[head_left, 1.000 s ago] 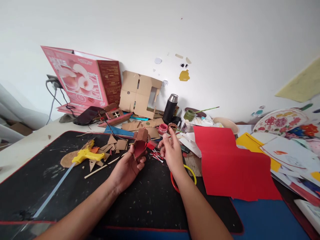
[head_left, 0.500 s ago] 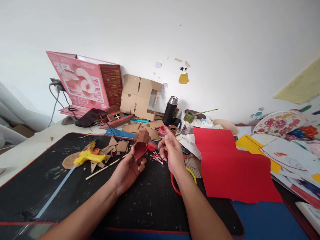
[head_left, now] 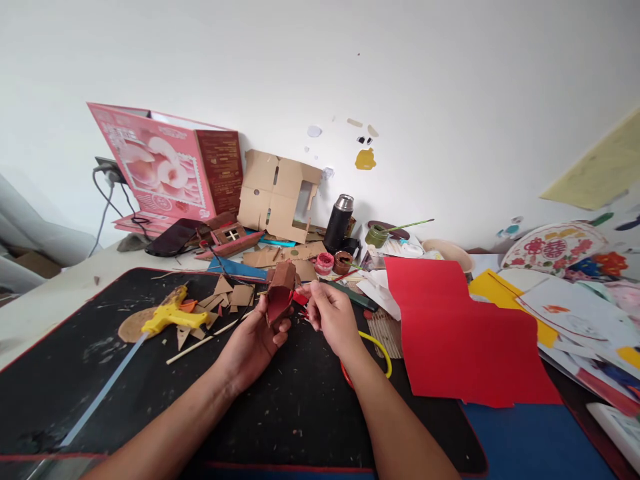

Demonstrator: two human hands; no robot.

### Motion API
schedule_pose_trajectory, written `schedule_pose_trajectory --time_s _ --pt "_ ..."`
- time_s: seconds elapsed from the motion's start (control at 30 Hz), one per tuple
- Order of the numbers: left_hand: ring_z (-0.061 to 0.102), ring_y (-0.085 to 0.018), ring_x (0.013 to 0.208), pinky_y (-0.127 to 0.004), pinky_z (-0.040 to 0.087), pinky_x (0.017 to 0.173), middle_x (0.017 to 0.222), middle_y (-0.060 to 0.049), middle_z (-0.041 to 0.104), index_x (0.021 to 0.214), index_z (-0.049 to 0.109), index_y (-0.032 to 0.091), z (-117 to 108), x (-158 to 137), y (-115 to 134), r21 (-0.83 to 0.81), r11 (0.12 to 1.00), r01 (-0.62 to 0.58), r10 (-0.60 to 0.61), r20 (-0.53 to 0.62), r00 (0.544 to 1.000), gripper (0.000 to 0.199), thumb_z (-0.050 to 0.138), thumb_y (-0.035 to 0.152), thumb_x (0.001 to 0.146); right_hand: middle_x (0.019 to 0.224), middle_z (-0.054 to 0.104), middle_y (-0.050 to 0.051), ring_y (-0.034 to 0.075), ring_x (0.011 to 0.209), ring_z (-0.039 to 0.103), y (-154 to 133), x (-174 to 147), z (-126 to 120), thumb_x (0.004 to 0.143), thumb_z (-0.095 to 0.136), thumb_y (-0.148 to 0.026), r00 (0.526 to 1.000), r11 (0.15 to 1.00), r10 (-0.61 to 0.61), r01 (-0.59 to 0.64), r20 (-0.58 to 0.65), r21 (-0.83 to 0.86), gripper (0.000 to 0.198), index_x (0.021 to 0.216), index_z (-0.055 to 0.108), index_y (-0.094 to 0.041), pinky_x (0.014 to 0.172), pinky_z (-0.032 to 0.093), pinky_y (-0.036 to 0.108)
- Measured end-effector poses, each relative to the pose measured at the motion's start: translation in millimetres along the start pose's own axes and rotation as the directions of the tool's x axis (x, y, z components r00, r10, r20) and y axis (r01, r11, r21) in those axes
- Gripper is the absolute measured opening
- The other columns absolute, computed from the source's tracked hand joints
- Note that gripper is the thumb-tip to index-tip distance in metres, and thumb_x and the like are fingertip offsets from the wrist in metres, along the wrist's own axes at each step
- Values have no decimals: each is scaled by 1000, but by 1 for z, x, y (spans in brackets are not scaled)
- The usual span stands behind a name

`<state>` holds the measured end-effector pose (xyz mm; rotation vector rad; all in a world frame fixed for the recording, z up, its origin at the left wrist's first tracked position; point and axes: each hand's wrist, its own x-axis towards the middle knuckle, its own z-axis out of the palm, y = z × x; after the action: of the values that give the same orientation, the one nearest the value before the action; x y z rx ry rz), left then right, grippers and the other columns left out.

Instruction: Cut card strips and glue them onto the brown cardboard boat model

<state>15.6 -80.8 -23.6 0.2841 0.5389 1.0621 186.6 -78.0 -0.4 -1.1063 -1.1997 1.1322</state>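
Observation:
My left hand is closed around a small brown cardboard model piece with a dark red inner side, holding it up over the black mat. Just to its right, my right hand has its thumb and fingers pinched together close to the model's edge. Whatever sits between those fingertips, if anything, is too small to make out. Under my right wrist lie scissors with a yellow and red handle, partly covered by my forearm. Red scraps lie behind my hands.
A yellow hot glue gun with a long glue stick rests on the left, beside cardboard offcuts. Red sheet lies right. Behind are a black thermos, paint jars, a model boat and a pink box.
My right hand has moved down and slightly left, and its raised index finger has folded into a pinch beside the model piece. My left hand keeps its hold almost unmoved.

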Motion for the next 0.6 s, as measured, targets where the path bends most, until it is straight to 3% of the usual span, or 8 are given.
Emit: schedule_pose_trajectory --time_s 0.2,0.6 --pt "60 -14 64 -21 48 50 94 -14 77 108 78 12 0 1 -1 0 1000 -4 4 -7 1000 25 76 36 100 60 56 -6 9 43 44 1 -2 1 97 63 -74 999 999 -35 35 -16 -3 66 124 74 -15 41 34 21" --pt "61 -14 63 -21 48 49 95 -15 77 110 77 13 3 0 0 8 1000 4 -3 -37 999 25 71 36 103 74 62 -5 7 42 44 -1 -1 -1 100 66 -67 988 993 -80 91 -130 80 78 162 49 -22 42 34 21"
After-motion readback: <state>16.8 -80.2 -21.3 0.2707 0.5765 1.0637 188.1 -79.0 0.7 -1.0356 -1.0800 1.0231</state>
